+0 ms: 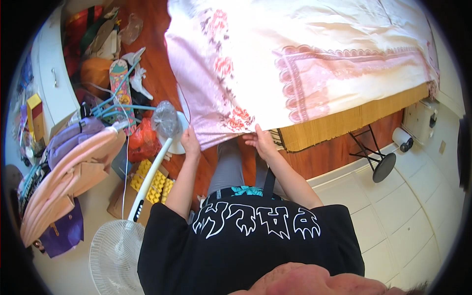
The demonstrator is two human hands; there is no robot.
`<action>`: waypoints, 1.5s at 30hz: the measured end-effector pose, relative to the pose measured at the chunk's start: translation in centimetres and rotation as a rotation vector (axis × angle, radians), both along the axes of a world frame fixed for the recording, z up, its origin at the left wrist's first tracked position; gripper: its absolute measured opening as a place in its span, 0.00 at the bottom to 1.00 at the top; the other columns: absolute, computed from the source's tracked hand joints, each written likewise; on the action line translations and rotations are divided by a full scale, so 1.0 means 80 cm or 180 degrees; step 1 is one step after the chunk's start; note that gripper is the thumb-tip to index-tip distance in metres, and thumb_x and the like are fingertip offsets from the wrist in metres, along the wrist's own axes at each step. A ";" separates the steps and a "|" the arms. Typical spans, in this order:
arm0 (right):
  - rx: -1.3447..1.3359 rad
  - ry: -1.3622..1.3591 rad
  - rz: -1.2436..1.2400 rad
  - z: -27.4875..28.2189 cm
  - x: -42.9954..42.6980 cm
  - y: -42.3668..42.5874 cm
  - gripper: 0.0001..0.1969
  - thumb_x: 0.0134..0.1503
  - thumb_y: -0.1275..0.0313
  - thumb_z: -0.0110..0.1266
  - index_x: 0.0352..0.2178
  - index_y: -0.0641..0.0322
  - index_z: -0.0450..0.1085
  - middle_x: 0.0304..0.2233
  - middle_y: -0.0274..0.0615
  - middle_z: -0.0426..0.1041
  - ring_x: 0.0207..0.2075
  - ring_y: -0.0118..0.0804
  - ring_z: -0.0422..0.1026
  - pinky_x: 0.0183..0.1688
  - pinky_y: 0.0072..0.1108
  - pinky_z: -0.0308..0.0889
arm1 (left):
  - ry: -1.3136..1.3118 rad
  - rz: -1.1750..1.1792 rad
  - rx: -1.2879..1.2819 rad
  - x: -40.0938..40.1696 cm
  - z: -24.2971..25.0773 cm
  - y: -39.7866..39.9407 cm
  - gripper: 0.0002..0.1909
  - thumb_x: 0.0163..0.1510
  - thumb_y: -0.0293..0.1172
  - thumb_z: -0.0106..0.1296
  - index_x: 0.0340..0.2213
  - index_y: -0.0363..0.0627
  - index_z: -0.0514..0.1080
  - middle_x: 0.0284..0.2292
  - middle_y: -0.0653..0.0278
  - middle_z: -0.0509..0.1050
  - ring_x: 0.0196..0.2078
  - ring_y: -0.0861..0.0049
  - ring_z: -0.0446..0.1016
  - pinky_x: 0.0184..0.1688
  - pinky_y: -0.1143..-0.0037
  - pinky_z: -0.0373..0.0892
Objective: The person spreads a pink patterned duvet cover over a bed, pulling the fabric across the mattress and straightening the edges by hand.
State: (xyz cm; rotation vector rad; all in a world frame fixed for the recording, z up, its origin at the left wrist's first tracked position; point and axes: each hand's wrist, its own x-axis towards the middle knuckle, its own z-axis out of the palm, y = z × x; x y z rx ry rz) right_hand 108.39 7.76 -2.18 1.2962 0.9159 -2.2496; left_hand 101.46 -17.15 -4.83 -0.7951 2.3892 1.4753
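Observation:
A white and pink floral bed sheet (254, 70) lies over a bed in front of me, wrinkled at the right. My left hand (190, 142) grips its near left corner area. My right hand (262, 141) pinches the near edge beside the printed red roses, thumb on top and some fingers spread. Between my hands the edge is stretched over my legs. To the right of my right hand, a yellow-brown woven mat (354, 112) with a dark border shows below the sheet along the bed's near side.
A white standing fan (118, 254) is close on my left, near a box with yellow egg-crate foam (149, 180). Blue hangers (121, 107), bags and a pink garment (70, 177) crowd the left side. A black folding stool (383, 167) is at the right.

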 end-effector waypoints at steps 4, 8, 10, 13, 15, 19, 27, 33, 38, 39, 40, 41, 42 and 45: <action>0.0114 -0.0608 0.0601 -0.037 0.013 0.017 0.18 0.59 0.60 0.37 0.40 0.66 0.61 0.31 0.46 0.70 0.25 0.34 0.72 0.22 0.20 0.69 | -0.0906 -0.1427 -0.0629 0.012 -0.089 -0.032 0.19 0.52 0.40 0.43 0.19 0.35 0.67 0.15 0.58 0.66 0.20 0.78 0.63 0.26 0.73 0.62; 0.0047 -0.0591 0.0624 -0.031 0.018 0.034 0.21 0.57 0.59 0.39 0.40 0.70 0.61 0.33 0.51 0.70 0.24 0.36 0.72 0.20 0.21 0.70 | -0.1524 -0.2467 -0.1015 -0.031 -0.101 -0.021 0.15 0.46 0.39 0.44 0.22 0.38 0.72 0.23 0.51 0.73 0.27 0.63 0.72 0.32 0.68 0.66; 0.0140 -0.0669 0.0787 -0.026 0.023 0.039 0.20 0.57 0.60 0.38 0.39 0.69 0.62 0.32 0.49 0.70 0.23 0.35 0.72 0.20 0.21 0.70 | -0.1388 -0.3195 -0.1661 -0.064 -0.073 0.001 0.15 0.45 0.37 0.42 0.24 0.40 0.73 0.30 0.46 0.72 0.36 0.52 0.71 0.41 0.64 0.66; 0.0266 -0.0697 0.0838 -0.004 0.027 0.034 0.15 0.56 0.63 0.38 0.34 0.66 0.63 0.27 0.42 0.68 0.19 0.31 0.69 0.19 0.19 0.66 | -0.1067 -0.3404 -0.1623 -0.098 -0.042 0.006 0.21 0.46 0.39 0.45 0.39 0.38 0.69 0.39 0.48 0.71 0.42 0.57 0.69 0.46 0.68 0.64; 0.0319 -0.0573 0.0741 0.021 0.025 0.033 0.13 0.56 0.65 0.37 0.33 0.65 0.63 0.25 0.41 0.68 0.19 0.29 0.68 0.19 0.18 0.66 | -0.0952 -0.3344 -0.1366 -0.125 -0.042 0.001 0.23 0.47 0.41 0.46 0.41 0.37 0.67 0.40 0.50 0.70 0.44 0.60 0.69 0.47 0.69 0.63; 0.0569 -0.0490 0.0817 0.052 0.023 0.037 0.13 0.57 0.66 0.36 0.34 0.65 0.64 0.26 0.39 0.69 0.19 0.27 0.69 0.18 0.15 0.66 | -0.0568 -0.3281 -0.1269 -0.188 -0.010 0.019 0.21 0.48 0.40 0.47 0.40 0.38 0.68 0.37 0.52 0.72 0.42 0.62 0.70 0.45 0.70 0.65; 0.1178 -0.0204 0.0698 0.098 0.000 0.036 0.12 0.56 0.69 0.39 0.34 0.66 0.66 0.25 0.40 0.70 0.16 0.26 0.68 0.16 0.14 0.65 | -0.0603 -0.2887 -0.0623 -0.269 0.056 0.068 0.18 0.49 0.37 0.48 0.38 0.38 0.69 0.29 0.55 0.74 0.28 0.68 0.75 0.31 0.73 0.70; 0.1554 -0.0027 0.0641 0.106 0.016 0.061 0.12 0.56 0.69 0.39 0.34 0.66 0.67 0.26 0.41 0.71 0.16 0.26 0.68 0.16 0.15 0.64 | -0.0671 -0.3075 -0.0566 -0.260 0.074 0.068 0.19 0.48 0.37 0.48 0.40 0.38 0.68 0.27 0.57 0.74 0.21 0.73 0.73 0.25 0.76 0.70; 0.1420 0.0088 0.0266 0.109 0.022 0.080 0.11 0.55 0.69 0.39 0.33 0.65 0.65 0.25 0.40 0.70 0.15 0.25 0.67 0.15 0.14 0.63 | -0.0557 -0.3005 -0.0580 -0.272 0.093 0.042 0.20 0.48 0.37 0.48 0.41 0.38 0.68 0.27 0.56 0.74 0.21 0.72 0.73 0.25 0.75 0.70; 0.1426 0.0060 0.0238 0.117 0.021 0.081 0.12 0.55 0.69 0.39 0.33 0.66 0.65 0.24 0.40 0.70 0.16 0.26 0.67 0.15 0.15 0.63 | -0.0509 -0.3021 -0.0603 -0.276 0.098 0.040 0.20 0.48 0.37 0.48 0.41 0.38 0.68 0.27 0.56 0.74 0.21 0.72 0.73 0.25 0.75 0.70; 0.1442 0.0027 0.0225 0.120 0.020 0.085 0.12 0.55 0.68 0.40 0.34 0.66 0.66 0.24 0.41 0.70 0.16 0.27 0.67 0.15 0.16 0.63 | -0.0506 -0.2955 -0.0619 -0.281 0.102 0.039 0.20 0.48 0.37 0.48 0.41 0.38 0.68 0.27 0.56 0.74 0.21 0.72 0.73 0.25 0.75 0.70; 0.1426 0.0057 0.0278 0.123 0.020 0.084 0.12 0.55 0.68 0.40 0.34 0.66 0.66 0.24 0.41 0.70 0.16 0.27 0.67 0.15 0.16 0.63 | -0.0545 -0.2972 -0.0637 -0.289 0.105 0.038 0.20 0.48 0.37 0.48 0.41 0.38 0.68 0.28 0.55 0.74 0.21 0.71 0.73 0.25 0.75 0.70; 0.1408 0.0082 0.0318 0.123 0.017 0.088 0.11 0.55 0.68 0.39 0.33 0.66 0.65 0.24 0.40 0.69 0.16 0.26 0.67 0.16 0.15 0.63 | -0.0544 -0.3000 -0.0633 -0.306 0.109 0.041 0.20 0.48 0.37 0.48 0.41 0.38 0.68 0.29 0.54 0.74 0.22 0.71 0.74 0.26 0.75 0.71; 0.1448 -0.0003 0.0331 0.126 0.000 0.094 0.11 0.56 0.68 0.39 0.33 0.65 0.65 0.24 0.40 0.69 0.16 0.26 0.67 0.16 0.16 0.64 | -0.0569 -0.2867 -0.0808 -0.352 0.101 0.040 0.20 0.49 0.37 0.48 0.41 0.37 0.67 0.31 0.53 0.74 0.23 0.70 0.74 0.27 0.74 0.71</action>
